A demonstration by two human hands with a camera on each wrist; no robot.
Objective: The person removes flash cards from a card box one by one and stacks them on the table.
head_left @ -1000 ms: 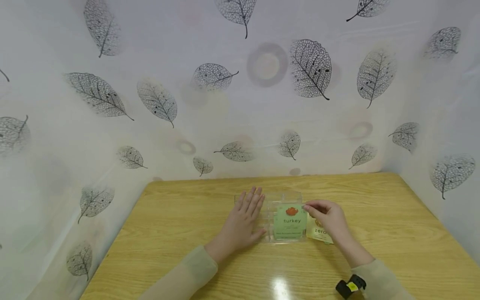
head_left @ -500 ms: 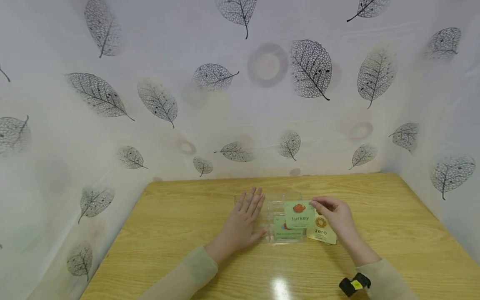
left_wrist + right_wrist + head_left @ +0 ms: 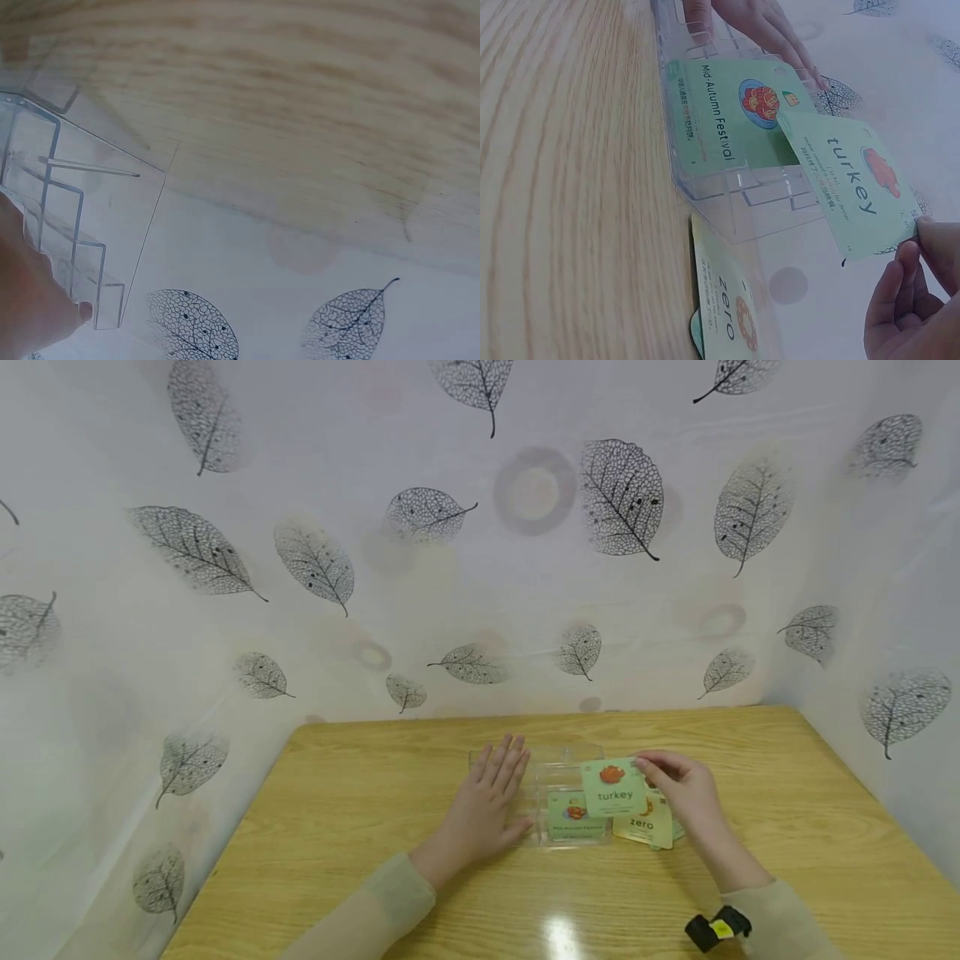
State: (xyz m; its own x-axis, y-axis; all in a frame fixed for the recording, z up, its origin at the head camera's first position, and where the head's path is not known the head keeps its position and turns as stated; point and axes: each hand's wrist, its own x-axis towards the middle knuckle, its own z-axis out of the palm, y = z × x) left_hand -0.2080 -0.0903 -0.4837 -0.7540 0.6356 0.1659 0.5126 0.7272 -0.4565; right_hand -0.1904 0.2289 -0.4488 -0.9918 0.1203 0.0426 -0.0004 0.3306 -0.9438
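Observation:
My right hand pinches a green flash card marked "turkey" by its upper right corner. The card hangs above the right side of a clear plastic stepped rack. My left hand lies flat with fingers straight on the rack's left part. In the rack stands another green card, "Mid-Autumn Festival", partly behind the turkey card in the head view. A yellow "zero" card lies right of the rack, with a green card peeking out from under it.
The rack stands toward the back of a wooden table, short of a pale leaf-printed sheet that hangs behind and along both sides. A black wrist strap sits at the right sleeve.
My right hand has lifted the turkey card from the rack and drawn it right, uncovering the Mid-Autumn Festival card. The left hand stays in place.

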